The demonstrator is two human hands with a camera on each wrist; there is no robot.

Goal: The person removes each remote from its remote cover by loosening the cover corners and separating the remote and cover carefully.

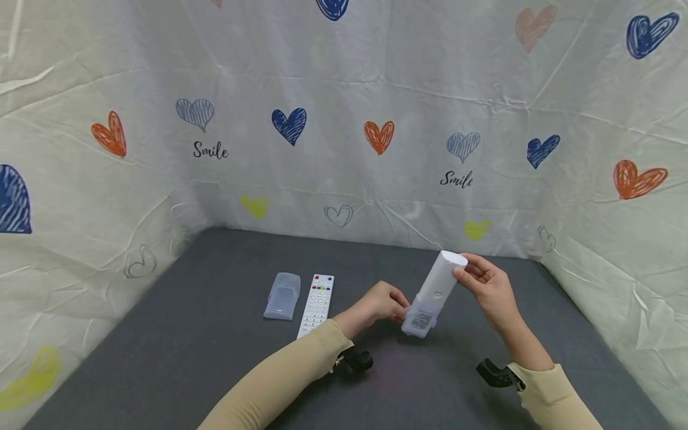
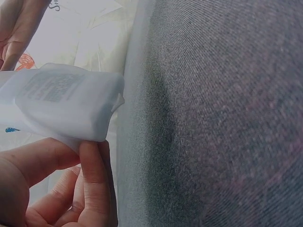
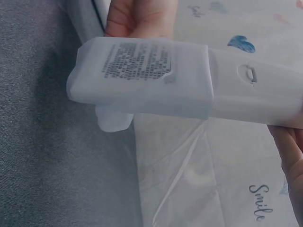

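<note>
A white remote control (image 1: pixel 442 279) is held above the grey table, tilted, with its back showing. My right hand (image 1: pixel 490 291) grips its upper end between thumb and fingers. A translucent silicone sleeve (image 1: pixel 418 319) covers the lower end; printed text shows through it in the right wrist view. At the sleeve's edge, my left hand (image 1: pixel 380 303) pinches the soft material between thumb and forefinger (image 2: pixel 92 175). The upper part of the remote, with its small battery-cover catch (image 3: pixel 250 73), is bare.
A second white remote (image 1: pixel 317 301) lies button side up on the grey tabletop (image 1: pixel 188 346), its near end hidden by the left arm. Left of it lies another translucent sleeve (image 1: pixel 283 295). A white cloth with printed hearts (image 1: pixel 333 173) hangs behind and at both sides.
</note>
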